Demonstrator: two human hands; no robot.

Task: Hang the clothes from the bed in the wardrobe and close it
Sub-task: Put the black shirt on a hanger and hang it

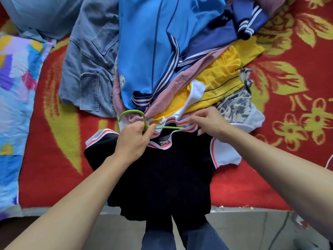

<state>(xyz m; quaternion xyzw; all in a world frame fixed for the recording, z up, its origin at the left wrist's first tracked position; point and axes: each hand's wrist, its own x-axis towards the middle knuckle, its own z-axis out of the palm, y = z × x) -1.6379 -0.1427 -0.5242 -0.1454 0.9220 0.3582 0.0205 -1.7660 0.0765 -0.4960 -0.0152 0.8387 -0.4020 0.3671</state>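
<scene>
Left hand (134, 139) grips curved green hanger (133, 111); right hand (209, 121) pinches ribbed striped collar (191, 128).

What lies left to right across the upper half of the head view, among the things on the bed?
Multicoloured bedding → denim shirt → bright blue jacket → yellow garment.

A red blanket (54, 159) with yellow flowers and leaves spreads out in front of me. Along its left edge lies a bright quilt (12, 87) patched in blue, purple, pink and yellow. At its far left corner sits a pale blue pillow (39, 13). Below its near edge is grey floor (115, 230), where a dark cable (281, 230) runs under the blanket's right end.
</scene>
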